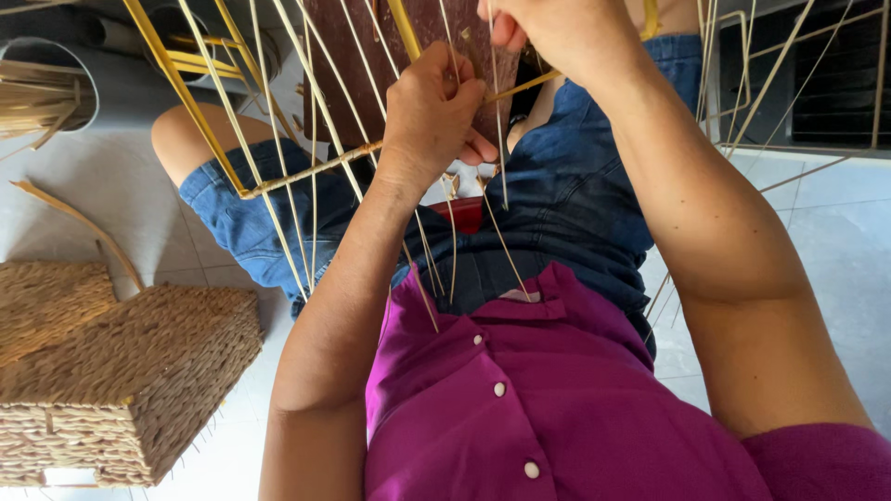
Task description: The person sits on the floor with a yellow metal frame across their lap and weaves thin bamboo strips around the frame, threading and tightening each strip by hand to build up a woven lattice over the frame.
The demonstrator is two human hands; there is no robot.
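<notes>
A yellow metal frame (190,107) lies across my lap, with a dark brown board (357,70) inside it. Several thin pale cane strands (306,176) run down from the frame over my denim shorts. My left hand (436,116) is closed around some of these strands at the frame's lower bar. My right hand (557,32) is higher up at the top edge, fingers pinched on a strand next to the yellow bar. Part of that hand is cut off by the frame edge.
Two woven straw baskets (121,380) stand on the pale tiled floor at the lower left. A grey tub holding cane strips (42,93) sits at the upper left. A loose cane strip (79,223) lies on the floor. More wire frames (742,65) lean at the upper right.
</notes>
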